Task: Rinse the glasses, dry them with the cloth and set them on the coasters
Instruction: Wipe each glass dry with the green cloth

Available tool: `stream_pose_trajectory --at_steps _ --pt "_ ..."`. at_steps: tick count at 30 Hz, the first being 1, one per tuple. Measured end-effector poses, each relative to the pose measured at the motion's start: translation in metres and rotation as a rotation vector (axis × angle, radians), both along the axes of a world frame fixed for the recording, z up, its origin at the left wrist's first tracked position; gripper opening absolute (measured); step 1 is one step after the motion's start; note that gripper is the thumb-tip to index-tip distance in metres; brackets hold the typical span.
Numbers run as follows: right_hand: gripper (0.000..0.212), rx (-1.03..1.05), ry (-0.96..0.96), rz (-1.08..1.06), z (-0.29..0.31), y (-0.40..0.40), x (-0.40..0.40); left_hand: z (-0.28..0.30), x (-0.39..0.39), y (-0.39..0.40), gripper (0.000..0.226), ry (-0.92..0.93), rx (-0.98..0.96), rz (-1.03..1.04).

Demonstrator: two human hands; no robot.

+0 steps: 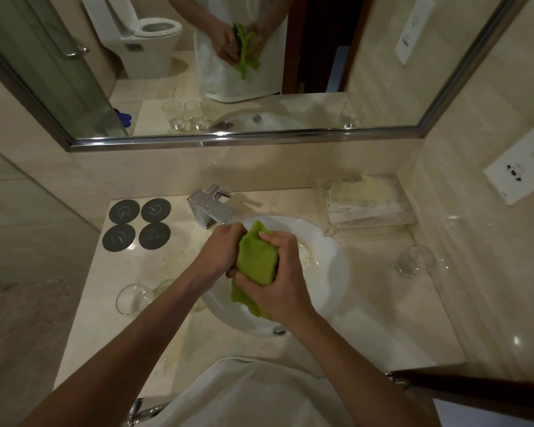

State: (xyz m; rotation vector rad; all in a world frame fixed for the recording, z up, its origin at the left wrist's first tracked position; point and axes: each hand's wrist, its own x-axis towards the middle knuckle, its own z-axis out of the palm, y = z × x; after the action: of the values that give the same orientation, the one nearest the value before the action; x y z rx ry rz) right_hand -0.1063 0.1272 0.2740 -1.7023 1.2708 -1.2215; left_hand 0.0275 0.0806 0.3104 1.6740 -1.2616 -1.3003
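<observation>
fingers of the right hand are curled tight around the green cloth, mid-frame, right over the white sink. the left hand comes in from the left, fingers closed on the far side of the same bundle; whether a glass sits inside the cloth, cannot tell, it's all wrapped in green. a tail of cloth hangs down below the right palm.

four dark round coasters sit in a square at left of centre, nothing on them. two glasses stand at lower left of the sink, the second one half hidden behind the left forearm. another glass stands on the counter at the right. chrome tap just above the hands, clear tray of packets at upper right.
</observation>
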Motion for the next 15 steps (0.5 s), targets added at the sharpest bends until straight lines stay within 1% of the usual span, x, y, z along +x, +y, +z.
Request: stream_pose_trajectory --at_steps 2,5,6,8,9,10,12,14,15 --pt "0.066 0.164 -0.125 -0.044 0.005 0.003 0.004 -0.003 -0.003 -0.002 0.033 -0.029 -0.010 0.035" --pt "0.049 0.478 -0.498 -0.053 0.020 0.005 0.008 -0.007 -0.003 -0.001 0.035 -0.050 -0.064 0.070" --pt "0.046 0.530 -0.590 -0.065 0.023 0.006 0.009 -0.008 -0.003 -0.001 0.035 -0.043 -0.086 0.080" --pt "0.046 0.559 -0.687 -0.093 0.025 0.008 0.012 -0.007 -0.004 -0.002 0.035 -0.032 -0.142 0.081" --pt "0.047 0.539 -0.691 -0.106 0.027 0.009 0.015 -0.006 -0.004 -0.001 0.035 -0.021 -0.160 0.075" --pt "0.048 0.489 -0.633 -0.120 0.026 0.010 0.017 -0.005 -0.004 -0.001 0.034 -0.007 -0.172 0.069" --pt "0.052 0.363 -0.415 -0.133 0.022 0.013 0.020 -0.002 -0.003 0.002 0.036 0.005 -0.167 0.041" --pt "0.060 0.226 -0.209 -0.113 0.017 0.013 0.017 -0.006 -0.001 0.003 0.033 -0.066 -0.105 0.003" --pt "0.066 0.142 -0.098 -0.085 0.011 0.013 0.014 -0.012 0.001 0.003 0.030 -0.052 -0.056 0.020"
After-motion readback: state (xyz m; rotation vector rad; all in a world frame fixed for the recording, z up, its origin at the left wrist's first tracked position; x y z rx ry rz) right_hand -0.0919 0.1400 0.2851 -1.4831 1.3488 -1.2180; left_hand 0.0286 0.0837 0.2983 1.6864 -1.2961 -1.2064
